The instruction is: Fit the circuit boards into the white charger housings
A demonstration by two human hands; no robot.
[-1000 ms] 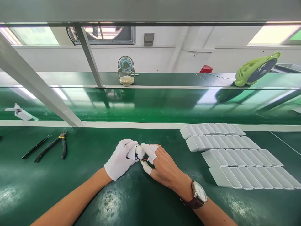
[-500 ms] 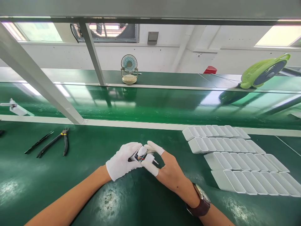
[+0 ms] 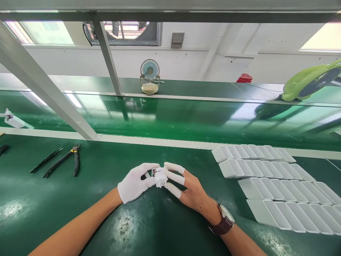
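Observation:
My left hand (image 3: 134, 183), in a white glove, and my right hand (image 3: 186, 186), bare but for white finger cots, meet over the green bench. Between their fingertips they pinch a small white plug-like part (image 3: 160, 177) with metal prongs pointing right and a bit of circuit board showing at its back. A brown-strapped watch (image 3: 224, 220) sits on my right wrist. Four rows of white plastic shells (image 3: 269, 181) lie to the right of my hands.
Black-handled pliers (image 3: 69, 161) and black tweezers (image 3: 45, 160) lie at the left. A green conveyor belt (image 3: 170, 119) runs behind a white rail. A small desk fan (image 3: 149, 76) and a green fan (image 3: 311, 80) stand beyond it. A slanted metal post (image 3: 50, 96) crosses the left.
The part has been turned between my fingers, so its white plug face and prongs now show instead of the open wired side. My right fingers have stretched out along it.

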